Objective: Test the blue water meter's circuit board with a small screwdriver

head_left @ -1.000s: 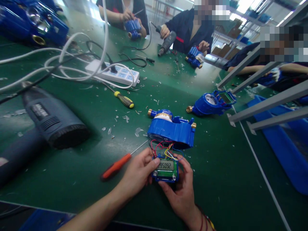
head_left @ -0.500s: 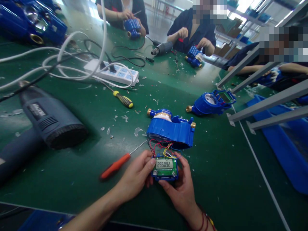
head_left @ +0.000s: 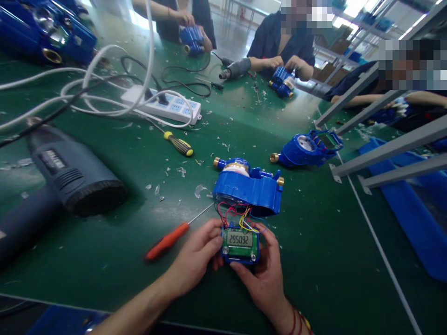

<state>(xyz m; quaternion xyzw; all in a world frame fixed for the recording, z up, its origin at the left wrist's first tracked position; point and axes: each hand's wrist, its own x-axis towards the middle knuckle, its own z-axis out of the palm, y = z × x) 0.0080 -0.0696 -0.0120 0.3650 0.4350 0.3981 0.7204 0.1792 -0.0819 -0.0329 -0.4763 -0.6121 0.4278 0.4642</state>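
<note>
Between my two hands is a small green circuit board with a display (head_left: 240,239) in a blue frame, its digits lit dark on grey. My left hand (head_left: 201,249) grips its left edge, thumb on the near side. Fingers of my right hand (head_left: 267,274) wrap its right and lower edges. Red, yellow, white and blue wires (head_left: 244,216) run from the board to a blue water meter (head_left: 247,188) with brass ends, lying just beyond. Left of my left hand lies an orange-handled screwdriver (head_left: 167,241), its tip by the meter.
A heat gun (head_left: 77,167) lies at left. Behind it are a power strip (head_left: 164,104) with looping cables and a yellow-black screwdriver (head_left: 179,143). Another blue meter (head_left: 307,148) sits right, near grey metal bars (head_left: 391,153) and a blue bin (head_left: 408,204). Co-workers handle meters across the table.
The display board has shifted very slightly right in my hands. Across the table, one co-worker's raised hand has come down to the meter there; another's hand has shifted over a meter.
</note>
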